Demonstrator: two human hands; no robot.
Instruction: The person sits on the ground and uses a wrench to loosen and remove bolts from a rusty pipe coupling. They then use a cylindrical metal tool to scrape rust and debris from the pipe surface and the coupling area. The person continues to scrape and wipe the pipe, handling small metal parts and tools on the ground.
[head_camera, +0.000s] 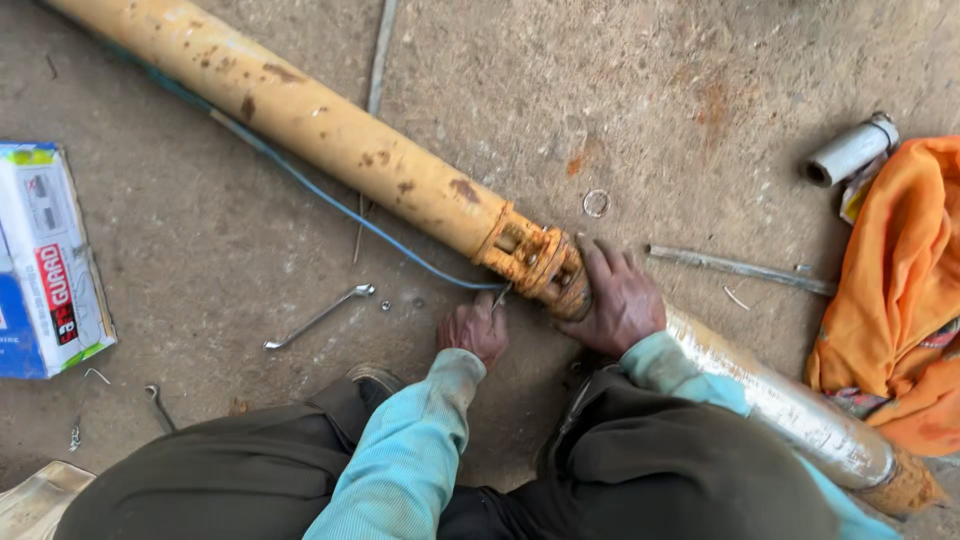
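A long yellow rusty pipe (330, 130) lies diagonally on the concrete floor and meets a shiny metal cylinder (790, 405) at an orange-yellow flanged joint (530, 258). My right hand (618, 300) rests spread over the joint where the cylinder begins. My left hand (474, 330) is closed around a small thin tool (499, 296) whose tip points at the joint's underside. A blue cable (330, 198) runs along the pipe to the joint.
A spanner (318, 318) lies on the floor left of my hands, with a small nut (386, 305) beside it. A metal ring (596, 203), a thin metal bar (740, 268), a grey tube piece (850, 150), an orange cloth (900, 290) and a printed carton (45, 265) lie around.
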